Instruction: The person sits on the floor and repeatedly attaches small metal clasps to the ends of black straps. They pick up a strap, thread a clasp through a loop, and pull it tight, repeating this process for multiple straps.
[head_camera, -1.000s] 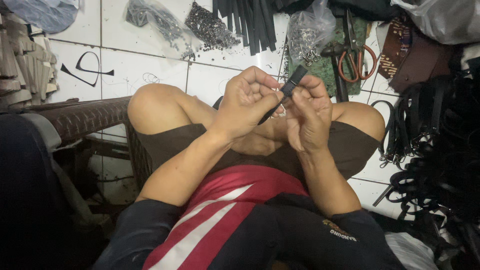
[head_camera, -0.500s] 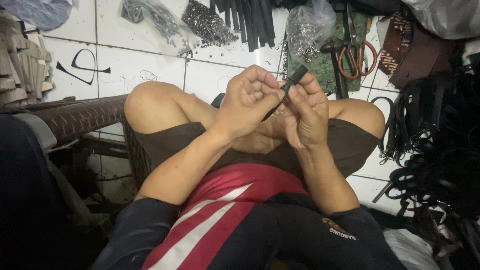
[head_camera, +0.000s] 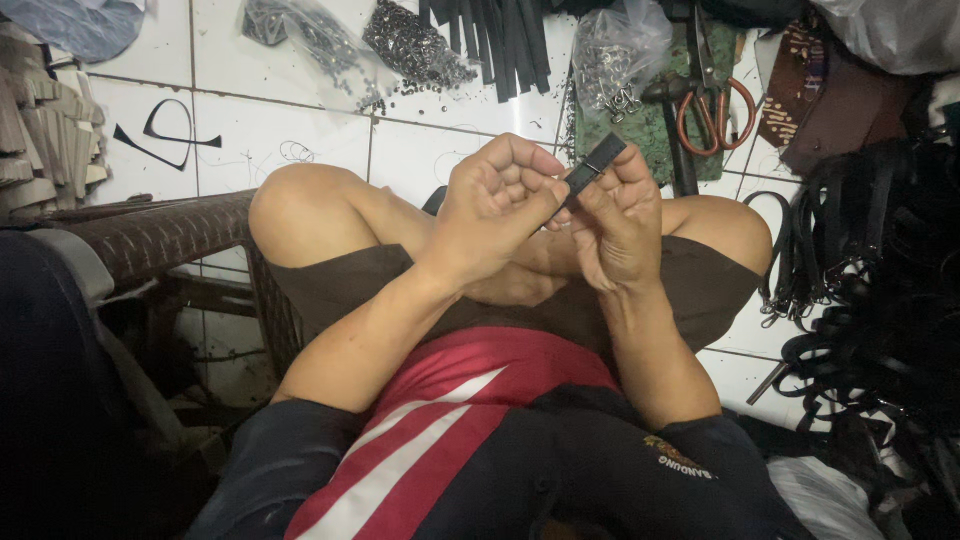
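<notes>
Head view: both hands are raised together over the lap, working one short black strap (head_camera: 594, 163). The left hand (head_camera: 497, 205) is curled into a loose fist, its fingers (head_camera: 528, 186) closed on the near end of the strap. The right hand (head_camera: 622, 222) faces it, and its fingers (head_camera: 630, 168) pinch the far end, which sticks up above the knuckles. The two hands touch around the piece, so what is going on at the strap's middle is hidden; I cannot tell whether a metal part is already on it.

As a judgement, the work on this piece looks to be in its middle: the strap is picked up and gripped at both ends, but it has not been put down with any of the other goods.

Much seems left. On the tiled floor (head_camera: 300, 130) beyond the knees lie a bundle of black strips (head_camera: 500, 40), a clear bag of metal rings (head_camera: 612, 60), a heap of small dark fittings (head_camera: 415, 50) and orange-handled scissors (head_camera: 715, 105). A mass of black straps (head_camera: 870, 290) hangs at the right.
</notes>
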